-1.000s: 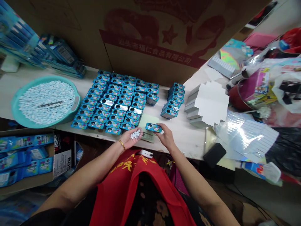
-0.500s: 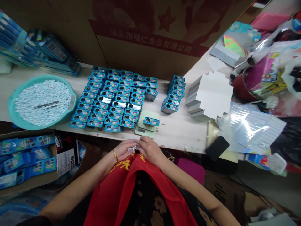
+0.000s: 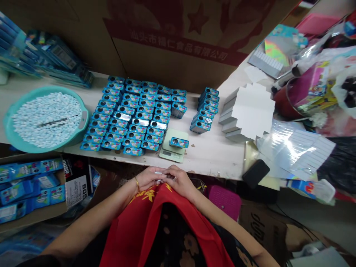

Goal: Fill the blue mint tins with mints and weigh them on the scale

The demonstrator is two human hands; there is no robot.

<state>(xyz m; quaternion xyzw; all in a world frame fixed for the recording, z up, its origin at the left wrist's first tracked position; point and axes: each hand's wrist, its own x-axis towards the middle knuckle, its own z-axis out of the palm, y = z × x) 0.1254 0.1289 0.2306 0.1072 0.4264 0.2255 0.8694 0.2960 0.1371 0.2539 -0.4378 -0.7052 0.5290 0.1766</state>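
My left hand (image 3: 148,178) is cupped just in front of the table edge, closed around a few small white candies (image 3: 158,173). Against it rests my right hand (image 3: 179,181), its fingers curled over my left fingertips; what they hold, if anything, is hidden. Just beyond both hands is a pale green kitchen scale (image 3: 169,152) with a small blue tin (image 3: 178,142) on it. Rows of similar blue tins (image 3: 126,120) stand left of the scale, some with dark round openings on top. A shorter row of tins (image 3: 205,111) stands to its right.
A turquoise basin (image 3: 85,118) of white candies sits at the left. White card trays (image 3: 251,111) are stacked at the right, near a black phone-like object (image 3: 256,173). A large cardboard box (image 3: 172,40) stands behind. An open carton (image 3: 66,205) of blue packs lies lower left.
Both hands have stayed together in front of the scale. My right fingers have shifted slightly, and fewer candies show in my left hand. The view has moved a little.
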